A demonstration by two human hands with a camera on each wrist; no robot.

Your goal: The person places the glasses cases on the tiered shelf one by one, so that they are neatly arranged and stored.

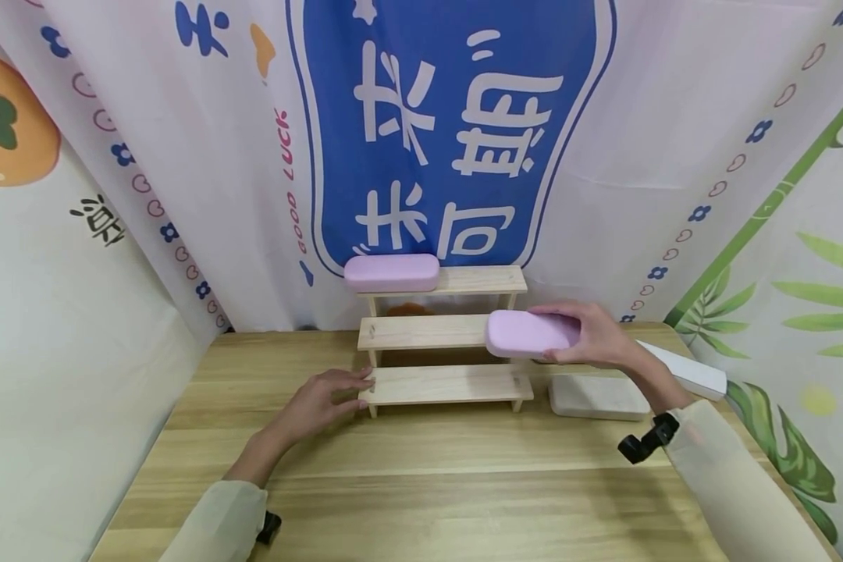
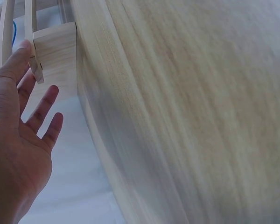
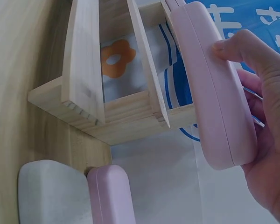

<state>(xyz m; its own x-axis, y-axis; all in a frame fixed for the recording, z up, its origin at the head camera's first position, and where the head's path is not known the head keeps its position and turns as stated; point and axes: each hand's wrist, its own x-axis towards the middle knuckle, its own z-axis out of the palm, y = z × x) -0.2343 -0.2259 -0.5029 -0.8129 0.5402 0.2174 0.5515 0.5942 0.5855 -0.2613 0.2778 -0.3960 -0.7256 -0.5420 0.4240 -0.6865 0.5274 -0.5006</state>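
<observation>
Running up the left part of the curtain (image 1: 232,195), pink letters (image 1: 290,183) read GOOD LUCK. Nearer, the left hand (image 1: 326,400) touches the left end of the lowest shelf (image 1: 442,385), its fingers loosely extended. A pink case (image 1: 392,273) lies on the left half of the top shelf (image 1: 481,279); behind it, a blue panel (image 1: 446,47) carries large sideways white characters, 未来可期. Farther right, the right hand (image 1: 593,336) grips a second pink case (image 1: 527,334) between thumb and fingers, by the right end of the middle shelf (image 1: 421,332), well apart from the left hand. On the table (image 1: 428,484) to the right lie a grey case (image 1: 597,396), a third pink case (image 3: 109,193) just beside it, and a white box (image 1: 688,373) beyond the right forearm.
</observation>
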